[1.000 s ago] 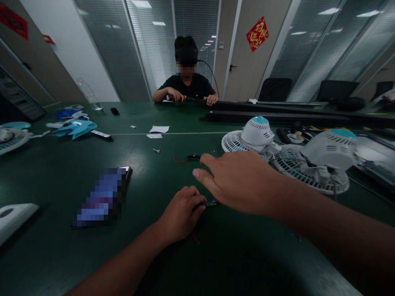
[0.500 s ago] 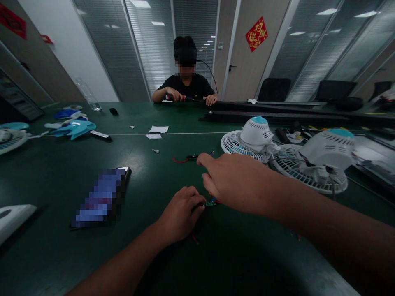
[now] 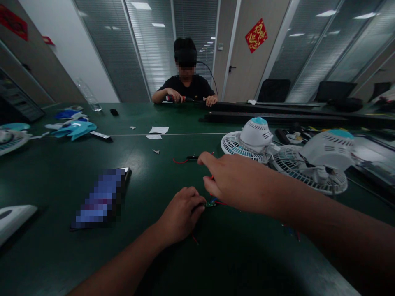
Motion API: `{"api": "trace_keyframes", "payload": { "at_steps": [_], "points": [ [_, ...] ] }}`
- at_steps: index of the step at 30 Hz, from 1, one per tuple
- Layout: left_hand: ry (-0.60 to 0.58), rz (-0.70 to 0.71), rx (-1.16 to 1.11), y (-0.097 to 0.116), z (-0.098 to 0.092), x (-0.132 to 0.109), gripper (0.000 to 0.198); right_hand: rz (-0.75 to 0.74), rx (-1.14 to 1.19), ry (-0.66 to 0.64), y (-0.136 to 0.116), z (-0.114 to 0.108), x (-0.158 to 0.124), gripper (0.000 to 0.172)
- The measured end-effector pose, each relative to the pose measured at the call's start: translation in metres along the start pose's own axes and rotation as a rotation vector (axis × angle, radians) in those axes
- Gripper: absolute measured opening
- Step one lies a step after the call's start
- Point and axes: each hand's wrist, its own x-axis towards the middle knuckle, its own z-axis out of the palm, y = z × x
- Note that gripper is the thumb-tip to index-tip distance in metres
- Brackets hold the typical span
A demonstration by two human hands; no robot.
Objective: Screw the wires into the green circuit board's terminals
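Observation:
My left hand rests on the green table, fingers curled and pressed onto a small green circuit board with red wires. My right hand hovers just above and right of the board, index finger stretched forward, the other fingers curled around a red wire. A small black part with a red wire lies a little beyond the right index fingertip.
Two white fans with teal caps lie at the right. A dark phone lies at the left, a white piece further left. Blue fan blades, paper scraps and a person with a tool are across the table.
My right hand has drawn back slightly toward the board and its lower fingers have curled in onto the red wire. The left hand has stayed put.

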Motion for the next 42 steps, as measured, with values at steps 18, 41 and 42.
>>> {"api": "trace_keyframes", "payload": {
  "at_steps": [18,41,42],
  "points": [
    [0.000,-0.003,-0.005,-0.0001,-0.0002,0.0003,0.016,0.009,0.024,-0.025,0.0004,-0.0020,-0.0017,0.034],
    [-0.018,-0.005,-0.002,0.0009,-0.0014,0.0001,0.017,-0.023,0.002,-0.016,0.0032,-0.0012,-0.0002,0.033],
    [-0.016,-0.001,-0.001,0.0005,-0.0011,-0.0001,0.017,-0.023,0.006,-0.016,0.0032,-0.0013,0.0000,0.033]
  ]
}}
